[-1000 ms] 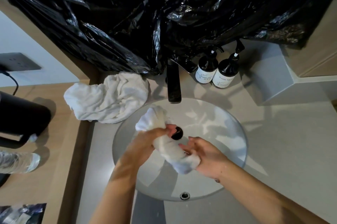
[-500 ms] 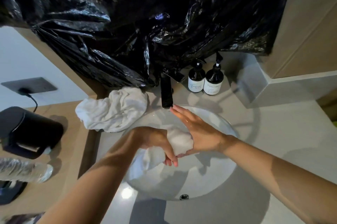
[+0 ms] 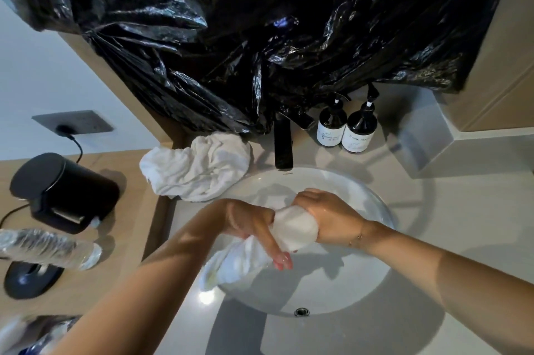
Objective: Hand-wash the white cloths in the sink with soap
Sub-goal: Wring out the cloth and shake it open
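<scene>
Over the sink (image 3: 372, 204), both hands are wrapped around one white cloth (image 3: 294, 227), the left hand (image 3: 251, 223) gripping its lower twist, the right hand (image 3: 329, 214) clutching the bunched upper end. Best wring in opposite directions, low above the basin. Another cloth (image 3: 196, 166) waits beside the faucet (image 3: 283, 143).

White cloth (image 3: 291, 227), black faucet (image 3: 283, 146), dark bottles (image 3: 346, 129).

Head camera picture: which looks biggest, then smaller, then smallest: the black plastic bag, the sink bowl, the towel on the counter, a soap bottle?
1. Black plastic bag
2. Sink bowl
3. Towel on the counter
4. Soap bottle

The wide lens may distort sizes.
</scene>
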The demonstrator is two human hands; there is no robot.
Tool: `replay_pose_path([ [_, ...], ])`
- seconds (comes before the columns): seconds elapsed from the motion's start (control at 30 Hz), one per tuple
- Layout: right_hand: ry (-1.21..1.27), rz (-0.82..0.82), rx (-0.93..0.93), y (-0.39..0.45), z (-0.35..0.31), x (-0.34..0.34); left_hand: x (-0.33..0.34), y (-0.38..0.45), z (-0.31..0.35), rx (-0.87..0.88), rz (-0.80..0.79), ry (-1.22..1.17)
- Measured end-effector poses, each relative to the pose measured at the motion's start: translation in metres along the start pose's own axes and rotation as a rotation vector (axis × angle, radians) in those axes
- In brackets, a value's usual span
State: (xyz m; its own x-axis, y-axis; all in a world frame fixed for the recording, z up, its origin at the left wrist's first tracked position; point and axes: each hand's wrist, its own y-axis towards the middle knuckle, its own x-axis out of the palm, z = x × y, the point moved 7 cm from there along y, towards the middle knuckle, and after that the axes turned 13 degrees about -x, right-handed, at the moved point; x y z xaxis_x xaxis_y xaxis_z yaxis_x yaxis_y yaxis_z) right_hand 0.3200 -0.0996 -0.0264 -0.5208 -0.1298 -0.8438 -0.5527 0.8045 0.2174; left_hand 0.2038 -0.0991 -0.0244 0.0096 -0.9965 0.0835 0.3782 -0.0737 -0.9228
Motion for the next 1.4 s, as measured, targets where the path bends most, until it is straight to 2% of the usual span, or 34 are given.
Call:
replay_pose_path([
  [0.1,-0.105,0.085,-0.096,0.002,-0.007,-0.019,0.005,0.0,-0.011,0.042,-0.128,0.04],
  [0.17,-0.161,0.093,-0.093,0.0,-0.004,-0.028,0.001,0.006,-0.016,0.058,-0.029,0.047],
  [0.27,-0.177,-0.006,-0.012,-0.005,0.013,-0.025,-0.012,0.014,-0.017,0.092,0.33,0.043],
  [0.37,-0.127,-0.187,0.228,-0.009,0.026,-0.012,-0.033,0.012,-0.017,0.103,0.864,0.244],
  [0.43,0.051,-0.29,0.469,-0.014,0.029,0.008,-0.045,0.007,-0.012,0.182,1.272,0.491],
  [0.47,0.19,-0.287,0.566,-0.02,0.03,0.021,-0.048,0.011,-0.011,0.222,1.394,0.581],
  [0.5,0.332,-0.288,0.642,-0.025,0.03,0.035,-0.049,0.017,-0.01,0.249,1.426,0.651],
  [0.6,0.608,-0.319,0.755,-0.033,0.027,0.071,-0.048,0.046,-0.023,0.209,1.402,0.73],
  [0.67,0.809,-0.28,0.928,-0.038,0.023,0.087,-0.046,0.063,-0.034,0.192,1.377,0.726],
  [0.8,1.288,-0.274,1.142,-0.046,0.009,0.128,-0.054,0.074,-0.047,0.252,1.415,0.666],
  [0.87,1.438,-0.255,1.165,-0.042,0.005,0.136,-0.058,0.075,-0.05,0.331,1.434,0.646],
  [1.0,1.594,-0.189,1.113,-0.033,0.003,0.133,-0.069,0.086,-0.058,0.322,1.433,0.622],
  [1.1,1.557,-0.184,1.165,-0.036,0.018,0.142,-0.071,0.092,-0.06,0.328,1.411,0.602],
  [1.13,1.516,-0.284,1.179,-0.035,0.02,0.146,-0.07,0.089,-0.058,0.346,1.415,0.58],
  [1.23,1.28,-0.856,0.99,-0.031,0.011,0.136,-0.068,0.069,-0.045,0.406,1.476,0.458],
  [1.27,1.212,-0.828,1.034,-0.033,0.012,0.125,-0.068,0.062,-0.043,0.423,1.502,0.419],
  [1.3,1.072,-0.596,1.076,-0.03,0.031,0.113,-0.067,0.058,-0.044,0.441,1.508,0.399],
  [1.33,0.88,-0.44,1.017,-0.025,0.039,0.092,-0.064,0.057,-0.046,0.473,1.465,0.411],
  [1.37,0.719,-0.42,0.917,-0.02,0.037,0.075,-0.06,0.055,-0.048,0.5,1.375,0.441],
  [1.4,0.561,-0.49,0.825,-0.022,0.029,0.062,-0.055,0.052,-0.049,0.516,1.256,0.481],
])
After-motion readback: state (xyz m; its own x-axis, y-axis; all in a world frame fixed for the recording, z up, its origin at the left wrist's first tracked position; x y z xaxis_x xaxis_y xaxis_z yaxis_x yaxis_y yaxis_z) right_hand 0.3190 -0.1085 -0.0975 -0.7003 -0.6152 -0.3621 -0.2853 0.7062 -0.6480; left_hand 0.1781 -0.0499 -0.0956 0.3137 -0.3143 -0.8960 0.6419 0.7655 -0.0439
